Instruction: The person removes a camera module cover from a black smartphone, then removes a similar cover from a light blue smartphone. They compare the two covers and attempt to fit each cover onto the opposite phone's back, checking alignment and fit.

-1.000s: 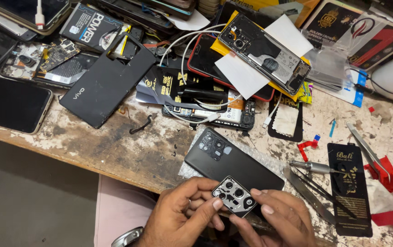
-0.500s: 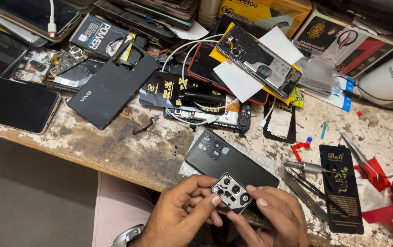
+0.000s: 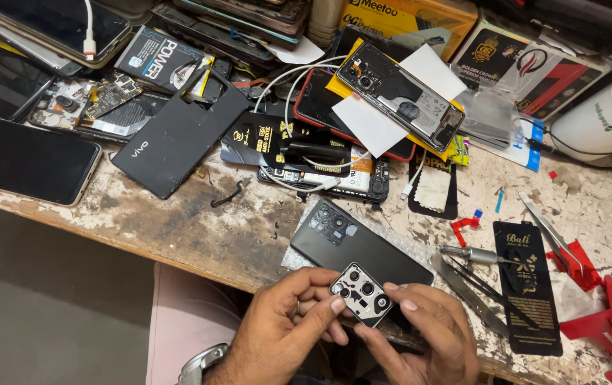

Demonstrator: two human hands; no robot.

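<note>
Head view: both hands' grip pinching camera bezel, right hand half cropped

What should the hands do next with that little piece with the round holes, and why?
Probably lower the camera cover onto the black phone's lens cluster. Both hands, left hand and right hand, pinch it just above that phone, and its holes seem to match those lenses.

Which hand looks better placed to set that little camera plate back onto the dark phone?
Probably the left hand: its thumb and fingers pinch the camera plate beside the dark phone; the right hand only steadies its edge.
</note>
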